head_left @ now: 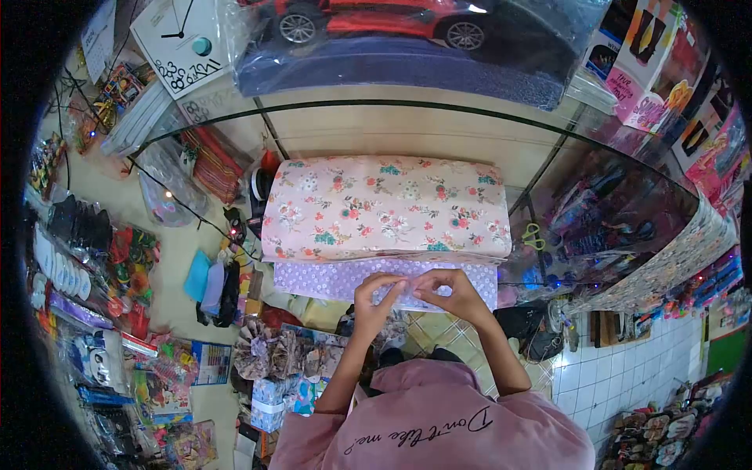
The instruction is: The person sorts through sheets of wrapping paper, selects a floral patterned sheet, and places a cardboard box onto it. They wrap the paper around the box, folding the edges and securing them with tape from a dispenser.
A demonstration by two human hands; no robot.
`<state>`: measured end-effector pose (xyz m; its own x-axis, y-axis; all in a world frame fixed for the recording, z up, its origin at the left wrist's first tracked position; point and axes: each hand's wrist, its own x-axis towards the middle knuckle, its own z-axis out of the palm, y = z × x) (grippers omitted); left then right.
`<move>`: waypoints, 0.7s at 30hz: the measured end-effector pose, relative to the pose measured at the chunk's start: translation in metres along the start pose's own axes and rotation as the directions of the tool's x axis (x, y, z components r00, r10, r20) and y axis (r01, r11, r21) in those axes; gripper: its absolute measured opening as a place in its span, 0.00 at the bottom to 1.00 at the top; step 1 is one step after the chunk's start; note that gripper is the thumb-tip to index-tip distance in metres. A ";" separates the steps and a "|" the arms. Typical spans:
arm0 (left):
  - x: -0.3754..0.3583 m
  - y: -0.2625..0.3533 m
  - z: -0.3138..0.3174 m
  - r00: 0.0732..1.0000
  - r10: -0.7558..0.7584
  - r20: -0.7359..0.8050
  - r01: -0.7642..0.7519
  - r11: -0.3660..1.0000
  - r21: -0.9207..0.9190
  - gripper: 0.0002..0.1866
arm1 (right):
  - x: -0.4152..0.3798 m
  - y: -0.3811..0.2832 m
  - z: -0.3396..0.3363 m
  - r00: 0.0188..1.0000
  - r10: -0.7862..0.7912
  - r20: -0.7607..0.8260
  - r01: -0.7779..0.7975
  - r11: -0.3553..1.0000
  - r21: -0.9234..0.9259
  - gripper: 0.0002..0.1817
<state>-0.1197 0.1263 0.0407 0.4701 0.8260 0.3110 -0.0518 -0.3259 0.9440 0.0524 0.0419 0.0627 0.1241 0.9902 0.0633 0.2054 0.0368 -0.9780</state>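
Note:
My left hand (378, 299) is closed in a pinch, its thumb and forefinger tips together. Opposite it, my right hand (454, 295) is pinched too, with its fingertips almost meeting those of the left. What sits between the fingertips is too small to make out. Both hands are over the purple flower-patterned paper (329, 280), near its front edge. Just beyond them, a wide bundle in pink floral wrapping paper (384, 207) lies on top of the purple sheet.
Past the bundle runs a glass shelf edge (407, 103), with a boxed red toy car (376, 23) above it. Green-handled scissors (534, 236) are right of the bundle. Wrapped gifts (268, 406) stand lower left. Packed goods line both sides.

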 end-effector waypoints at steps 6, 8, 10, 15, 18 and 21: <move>-0.001 -0.017 0.001 0.992 -0.016 -0.128 0.017 1.000 0.004 0.06 | 0.003 0.008 -0.004 0.998 -0.001 -0.066 -0.007 0.993 -0.122 0.11; 0.002 -0.018 -0.001 0.990 -0.004 -0.140 0.005 1.000 0.006 0.06 | 0.004 0.009 -0.001 0.996 -0.015 -0.093 0.002 0.991 -0.136 0.11; 0.003 -0.020 -0.002 0.989 0.014 -0.149 -0.014 1.000 0.005 0.06 | 0.005 0.012 0.005 0.992 -0.035 -0.122 0.025 0.996 -0.081 0.10; 0.004 -0.022 -0.004 0.986 0.047 -0.161 -0.048 0.999 -0.004 0.08 | 0.007 0.018 0.010 0.996 -0.054 -0.072 0.050 0.997 -0.052 0.08; 0.003 -0.020 -0.006 0.980 0.073 -0.186 -0.063 0.996 0.059 0.09 | 0.008 0.014 0.010 0.996 -0.073 -0.057 0.069 0.995 -0.077 0.07; 0.006 -0.020 -0.008 0.965 0.201 -0.168 -0.174 0.972 0.160 0.10 | 0.002 0.007 0.007 0.992 -0.088 -0.093 0.078 0.991 -0.106 0.07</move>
<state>-0.1232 0.1410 0.0247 0.2955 0.8091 0.5079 0.0091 -0.5340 0.8454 0.0475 0.0453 0.0542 0.1952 0.9663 0.1677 0.3167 0.0998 -0.9433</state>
